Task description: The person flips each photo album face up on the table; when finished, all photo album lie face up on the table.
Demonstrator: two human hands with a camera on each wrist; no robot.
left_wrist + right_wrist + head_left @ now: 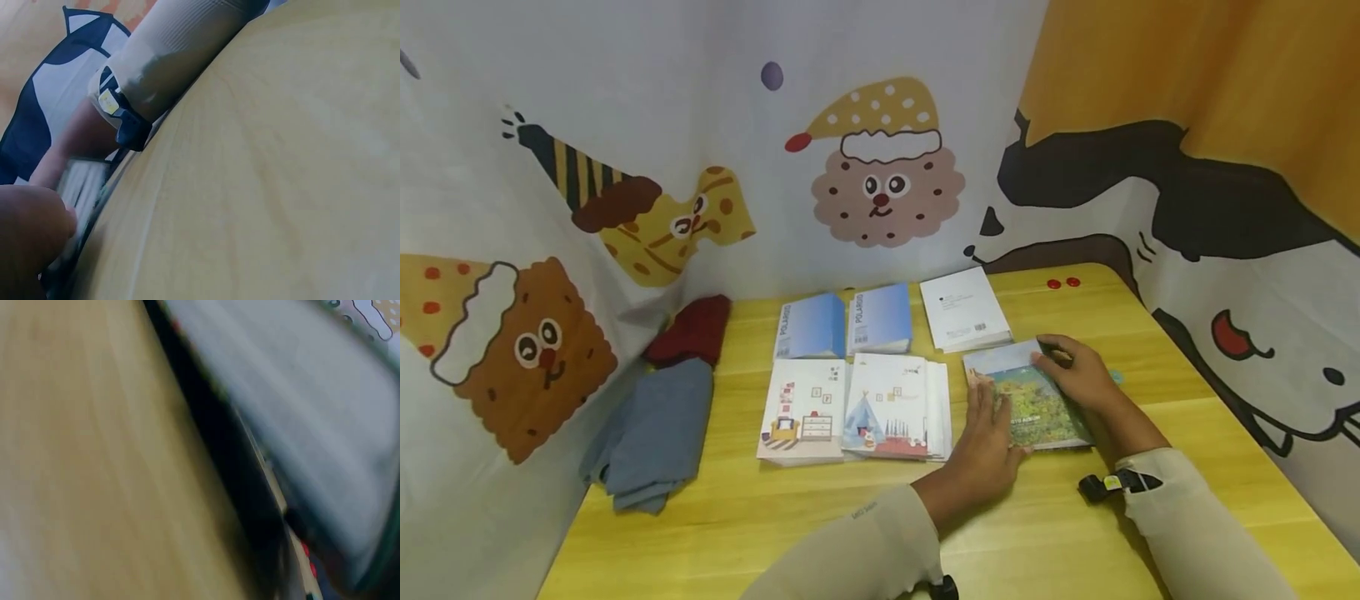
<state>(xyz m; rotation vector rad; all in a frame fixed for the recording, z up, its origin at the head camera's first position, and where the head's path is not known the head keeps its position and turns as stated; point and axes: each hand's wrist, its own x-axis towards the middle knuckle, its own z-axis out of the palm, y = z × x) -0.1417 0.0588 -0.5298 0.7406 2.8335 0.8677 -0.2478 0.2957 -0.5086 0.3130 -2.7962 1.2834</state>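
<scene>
Right now I have the landscape-cover album [1033, 400] between both hands: left fingers [981, 408] straight against its near-left edge, right fingers [1060, 354] curled over its far corner. I'd keep it flat on the bench [820, 517].

You face a yellow wood-grain counter [760, 517] set in a corner. A white cartoon-printed curtain [647, 108] with cookie faces hangs behind it; an orange curtain with a black-and-white dog [1225, 167] closes your right side. Light is even.
</scene>
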